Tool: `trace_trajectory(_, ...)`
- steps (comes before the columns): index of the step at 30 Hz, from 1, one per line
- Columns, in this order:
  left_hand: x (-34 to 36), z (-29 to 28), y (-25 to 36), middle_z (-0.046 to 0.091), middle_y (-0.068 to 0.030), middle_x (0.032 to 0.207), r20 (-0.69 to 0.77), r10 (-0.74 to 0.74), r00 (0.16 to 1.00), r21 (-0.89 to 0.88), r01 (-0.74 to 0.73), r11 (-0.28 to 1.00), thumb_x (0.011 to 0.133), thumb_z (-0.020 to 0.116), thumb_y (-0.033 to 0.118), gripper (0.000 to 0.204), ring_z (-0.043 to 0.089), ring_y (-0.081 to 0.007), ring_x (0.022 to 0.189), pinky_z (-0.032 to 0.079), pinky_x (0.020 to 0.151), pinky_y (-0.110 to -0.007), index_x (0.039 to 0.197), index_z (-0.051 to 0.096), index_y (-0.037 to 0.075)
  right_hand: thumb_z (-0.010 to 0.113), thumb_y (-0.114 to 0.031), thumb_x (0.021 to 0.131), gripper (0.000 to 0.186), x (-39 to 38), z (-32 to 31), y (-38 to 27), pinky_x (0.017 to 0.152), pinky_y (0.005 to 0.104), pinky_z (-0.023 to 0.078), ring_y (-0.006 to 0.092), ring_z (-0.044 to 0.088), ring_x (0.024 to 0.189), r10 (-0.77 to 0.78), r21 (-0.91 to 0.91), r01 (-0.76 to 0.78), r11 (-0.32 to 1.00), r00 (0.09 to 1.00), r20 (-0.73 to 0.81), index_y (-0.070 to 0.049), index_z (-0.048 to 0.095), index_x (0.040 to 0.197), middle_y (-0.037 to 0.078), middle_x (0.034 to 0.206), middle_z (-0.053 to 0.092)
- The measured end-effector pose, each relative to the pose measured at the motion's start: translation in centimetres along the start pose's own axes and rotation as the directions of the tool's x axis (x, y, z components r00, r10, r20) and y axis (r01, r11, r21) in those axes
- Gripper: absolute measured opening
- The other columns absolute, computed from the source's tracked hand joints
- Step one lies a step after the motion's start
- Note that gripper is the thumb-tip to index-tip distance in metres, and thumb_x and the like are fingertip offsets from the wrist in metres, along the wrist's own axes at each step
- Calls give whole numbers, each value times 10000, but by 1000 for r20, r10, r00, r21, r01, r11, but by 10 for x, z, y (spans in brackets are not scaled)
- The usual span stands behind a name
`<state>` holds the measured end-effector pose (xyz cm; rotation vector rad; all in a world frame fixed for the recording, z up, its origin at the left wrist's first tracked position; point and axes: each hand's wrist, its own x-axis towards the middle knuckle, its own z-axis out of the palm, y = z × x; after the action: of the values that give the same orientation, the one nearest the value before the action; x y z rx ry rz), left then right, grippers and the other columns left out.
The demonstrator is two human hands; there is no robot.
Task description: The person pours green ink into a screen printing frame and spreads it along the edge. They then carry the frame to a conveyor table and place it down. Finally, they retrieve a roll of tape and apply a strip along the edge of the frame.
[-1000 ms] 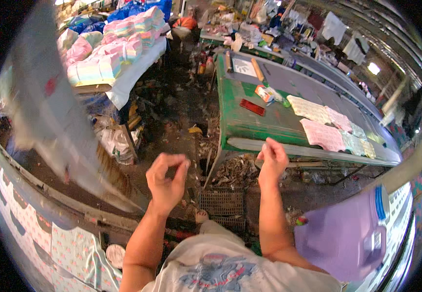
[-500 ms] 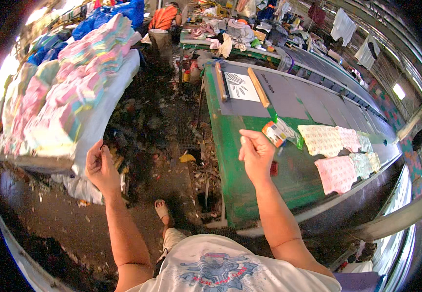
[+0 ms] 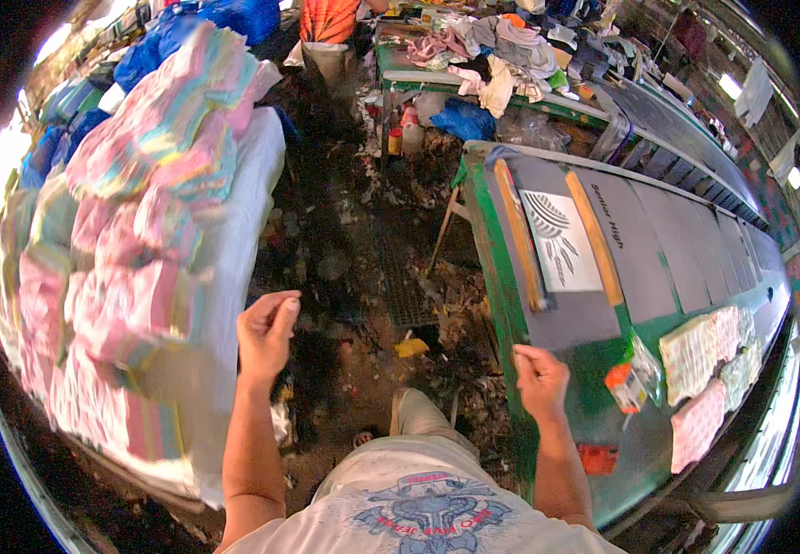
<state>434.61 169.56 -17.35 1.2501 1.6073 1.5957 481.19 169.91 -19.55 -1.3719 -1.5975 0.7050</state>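
My left hand (image 3: 268,334) is raised over the aisle, close to the stack of folded pastel cloths (image 3: 127,295) on the left table. Its thumb and fingers are pressed together. My right hand (image 3: 542,382) hovers at the near-left edge of the green-topped table (image 3: 571,369), fingers curled in a pinch. Anything between the fingertips of either hand is too small to make out. Beyond the right hand lie a clear plastic packet with orange print (image 3: 633,380) and several small patterned cloth pieces (image 3: 695,355). A red flat object (image 3: 596,459) is below the packet.
On the green table, two wooden bars (image 3: 595,238) flank a white sheet with a dark leaf-like print (image 3: 561,242). Scraps litter the aisle floor, including a yellow piece (image 3: 411,348). Piled garments (image 3: 520,55) cover a far table. A person in orange (image 3: 329,20) is at the back.
I have moved forward along the aisle, and the view has turned left. The cloth stack looms larger, while the green table has shifted right. Both hands remain raised with fingers together.
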Motion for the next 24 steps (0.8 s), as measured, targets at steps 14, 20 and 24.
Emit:
trace_trajectory(14, 416, 202, 12, 788, -137, 1168, 470, 418, 778, 156, -539, 828, 849, 890, 95, 470, 743, -283, 996, 594, 898, -411, 1299, 773, 26, 739, 51, 979, 180, 415, 44, 39, 637, 263, 503, 69, 602, 695, -275, -179, 225, 958, 899, -341, 2, 787, 1146, 15, 827, 680)
trace_trajectory(20, 582, 293, -34, 817, -113, 1160, 603, 462, 650, 23, -593, 805, 828, 889, 82, 390, 736, -328, 1121, 549, 1049, -460, 1206, 798, 58, 736, 71, 955, 234, 573, 68, 70, 727, 288, 579, 165, 706, 869, -283, -189, 215, 958, 808, -516, -27, 789, 1161, 99, 1063, 744)
trace_trajectory(24, 698, 377, -67, 817, -130, 1166, 798, 373, 473, -66, -547, 834, 859, 894, 126, 353, 744, -345, 1115, 587, 999, -451, 1192, 804, 50, 725, 60, 983, 210, 700, 93, 87, 747, 272, 573, 158, 710, 897, -270, -167, 215, 962, 828, -491, -31, 794, 1159, 96, 1071, 745)
